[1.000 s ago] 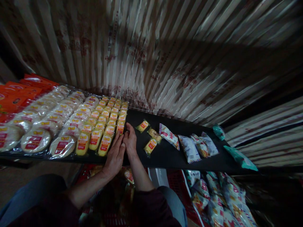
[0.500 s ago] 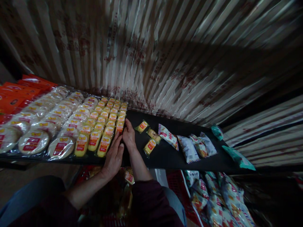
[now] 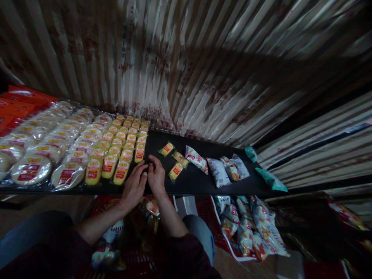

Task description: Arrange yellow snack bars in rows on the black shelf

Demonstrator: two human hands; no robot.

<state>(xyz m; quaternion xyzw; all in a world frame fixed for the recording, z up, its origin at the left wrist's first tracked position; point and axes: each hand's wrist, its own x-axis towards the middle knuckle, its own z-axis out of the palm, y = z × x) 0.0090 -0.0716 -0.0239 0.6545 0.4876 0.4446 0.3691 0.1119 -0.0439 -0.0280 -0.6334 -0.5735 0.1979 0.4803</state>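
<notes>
My left hand [image 3: 135, 185] rests at the front of the black shelf [image 3: 197, 180], fingers stretched forward, just right of the rows of small yellow wrapped cakes [image 3: 121, 172]. Close beside it, my right hand [image 3: 157, 176] has its fingers extended and slightly bent. Neither hand holds anything that I can see. The nearest cake in the rightmost row [image 3: 139, 153] lies just beyond my left fingertips. To the right of my right hand are a few loose wrapped cakes [image 3: 175, 171], one of them turned label-down.
Large round wrapped cakes [image 3: 31, 169] and orange packets [image 3: 26, 101] fill the left of the shelf. Striped snack bags [image 3: 218, 173] and green packets [image 3: 271, 179] lie to the right. Below are red baskets [image 3: 213, 223] of packets. A pleated curtain [image 3: 162, 69] hangs behind.
Both hands have drawn back slightly toward me from the rightmost row of yellow cakes, and the fingers of my right hand are more bent. The view has shifted a little to the right.
</notes>
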